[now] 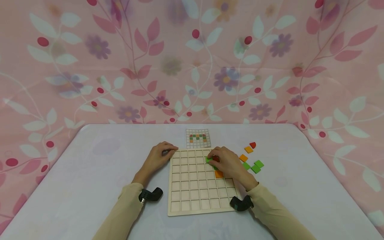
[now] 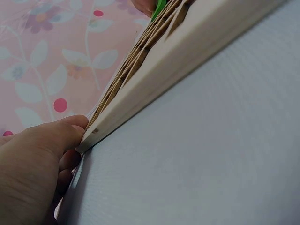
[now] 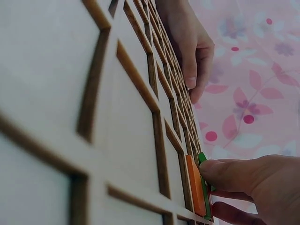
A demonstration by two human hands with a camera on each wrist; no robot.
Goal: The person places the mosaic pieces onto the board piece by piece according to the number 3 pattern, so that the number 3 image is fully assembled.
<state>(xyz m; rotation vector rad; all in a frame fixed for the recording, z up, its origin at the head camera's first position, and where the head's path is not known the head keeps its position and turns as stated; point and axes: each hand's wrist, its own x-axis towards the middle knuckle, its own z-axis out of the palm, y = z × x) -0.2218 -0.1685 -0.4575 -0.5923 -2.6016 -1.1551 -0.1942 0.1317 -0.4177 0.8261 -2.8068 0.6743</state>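
1. Grid board point(image 1: 194, 185) lies flat on the white table point(image 1: 90, 186), in front of the person; clock directions below run from its centre, twelve being the far side.
2. Left hand point(image 1: 159, 154) at the board's ten-to-eleven o'clock corner. The left wrist view shows thumb and fingers gripping that corner; probably a brace, so the frame does not slide.
3. Right hand point(image 1: 226, 161) at one o'clock, thumb and finger pinching a green tile point(image 1: 208, 160). A tip pinch suits so thin a piece and likely leaves the neighbours undisturbed. Cannot tell whether the tile sits fully in its cell.
4. Red piece point(image 1: 216, 159) just beside that tile, on its three o'clock side, partly under the fingers. Orange tile point(image 1: 219, 174) nearer the person, set in a cell; a sliver of green shows between, mostly hidden by the hand.
5. Card point(image 1: 198, 138) at twelve o'clock, just beyond the board's far edge, printed with a small grid and coloured squares. Presumably placed there to stay readable, free of both arms.
6. Loose pieces at two o'clock, off the board: red piece with a rounded edge point(image 1: 253, 145), two orange tiles point(image 1: 248, 149), three green tiles point(image 1: 256, 169). Handy for the right hand, I judge, and outside the working cells.
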